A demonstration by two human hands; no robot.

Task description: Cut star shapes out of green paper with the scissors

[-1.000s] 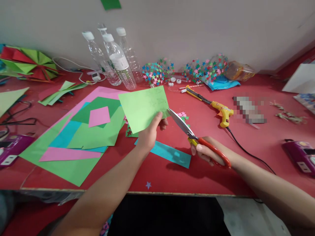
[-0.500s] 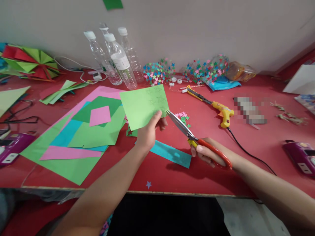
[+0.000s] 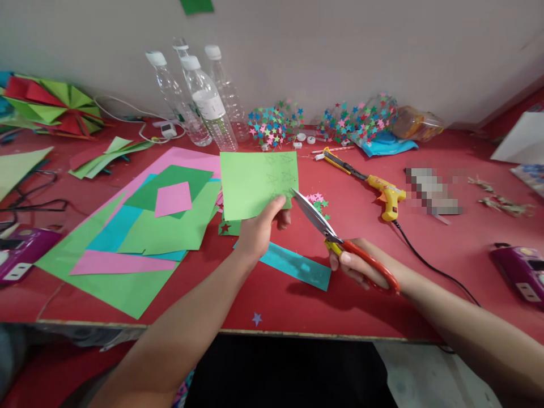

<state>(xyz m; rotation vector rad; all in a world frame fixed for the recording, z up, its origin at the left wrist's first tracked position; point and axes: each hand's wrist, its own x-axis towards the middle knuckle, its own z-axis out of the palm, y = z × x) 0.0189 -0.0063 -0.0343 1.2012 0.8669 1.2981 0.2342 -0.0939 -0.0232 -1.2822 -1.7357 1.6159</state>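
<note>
Pinched by its lower edge, a light green sheet of paper (image 3: pixel 250 181) is held up by my left hand (image 3: pixel 263 224); pencilled star outlines run along its right part. My right hand (image 3: pixel 355 263) grips scissors (image 3: pixel 318 218) with red and yellow handles. The scissor tips meet the paper's right side, just above my left thumb, and the blades look nearly closed. Below, a blue paper strip (image 3: pixel 297 266) lies on the red table (image 3: pixel 297 311). Small pink and green paper stars (image 3: pixel 318 204) lie behind the blades.
Coloured paper sheets (image 3: pixel 102 283) are piled on the left. Clear plastic bottles (image 3: pixel 208 105) stand by the wall, beside star-covered clear shapes (image 3: pixel 357 122). To the right are a yellow glue gun (image 3: pixel 385 195) with a black cord, a cutter knife (image 3: pixel 344 164) and a purple device (image 3: pixel 521 272).
My left hand has turned the green paper clockwise, so its top edge is now nearly level, and shifted it slightly right. The scissors stay at its right side, almost unmoved.
</note>
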